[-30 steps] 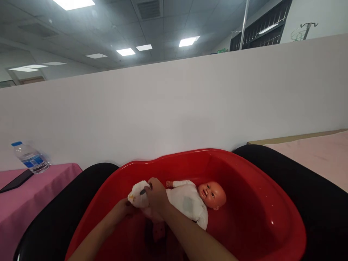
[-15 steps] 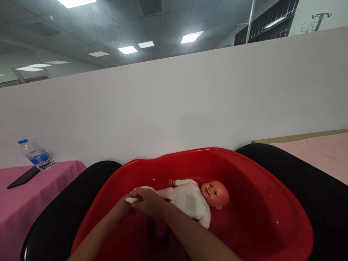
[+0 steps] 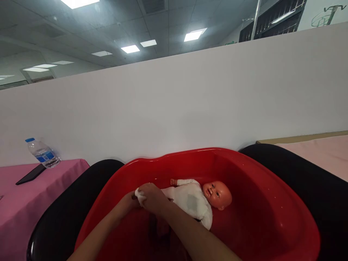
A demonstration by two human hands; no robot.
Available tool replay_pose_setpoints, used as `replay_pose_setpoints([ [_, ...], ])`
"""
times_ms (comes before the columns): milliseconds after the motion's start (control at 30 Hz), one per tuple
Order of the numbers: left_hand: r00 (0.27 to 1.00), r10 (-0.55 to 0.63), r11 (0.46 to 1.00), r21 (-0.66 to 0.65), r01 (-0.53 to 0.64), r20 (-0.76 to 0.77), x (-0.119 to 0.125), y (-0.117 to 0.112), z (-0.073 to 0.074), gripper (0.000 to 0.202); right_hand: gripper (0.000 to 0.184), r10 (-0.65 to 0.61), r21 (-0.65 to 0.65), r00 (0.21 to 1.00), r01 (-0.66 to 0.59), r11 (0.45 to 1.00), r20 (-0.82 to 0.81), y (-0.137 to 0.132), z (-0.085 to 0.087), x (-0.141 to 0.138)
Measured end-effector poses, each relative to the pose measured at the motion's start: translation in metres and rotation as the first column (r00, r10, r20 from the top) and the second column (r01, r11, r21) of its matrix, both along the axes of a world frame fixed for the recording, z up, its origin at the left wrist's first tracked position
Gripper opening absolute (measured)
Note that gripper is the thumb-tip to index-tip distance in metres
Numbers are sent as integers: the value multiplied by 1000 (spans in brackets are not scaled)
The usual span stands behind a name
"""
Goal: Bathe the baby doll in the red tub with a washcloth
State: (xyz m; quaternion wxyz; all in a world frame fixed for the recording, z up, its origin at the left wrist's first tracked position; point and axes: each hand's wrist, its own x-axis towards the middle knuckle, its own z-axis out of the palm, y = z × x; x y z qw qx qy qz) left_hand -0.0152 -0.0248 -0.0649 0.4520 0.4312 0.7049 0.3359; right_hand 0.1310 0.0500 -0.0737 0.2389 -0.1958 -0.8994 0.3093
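Observation:
A baby doll (image 3: 191, 201) in a white suit with a grey-green patch lies on its back in a red tub (image 3: 244, 224), head to the right. My right hand (image 3: 153, 197) is closed around a bunched white cloth (image 3: 140, 197) at the doll's leg end, covering the lower legs and feet. Close against it on the left, my left hand (image 3: 132, 200) meets the cloth and the right fingers. Its own fingers are mostly hidden, so what it grips cannot be made out.
Black padded-looking rims (image 3: 62, 210) flank the tub. On the pink-covered table (image 3: 65, 177) at left are a water bottle (image 3: 45, 154) and a flat black object (image 3: 30, 174). A white partition (image 3: 174, 105) rises behind, and a pale pink surface (image 3: 320, 152) lies at right.
My right hand has turned and lifted slightly; the white cloth now bunches up over its fingers. Both hands have shifted slightly right in view, with the whole scene. The doll lies as before.

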Motion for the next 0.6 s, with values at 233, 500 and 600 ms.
replay_pose_setpoints([
  [233, 1000, 4, 999, 41, -4, -13, 15, -9, 20, 41, 17, -42, -23, 999, 43, 999, 30, -4, -1, 11],
  [500, 994, -45, 996, 75, 53, -97, 13, -8, 16, 34, 18, -7, 64, 996, 1, 998, 87, -6, 17, 23],
  [600, 995, -20, 995, 98, 30, -97, 6, -3, 4, 39, 15, 41, 197, 986, -73, 978, 159, -3, 13, 20],
])
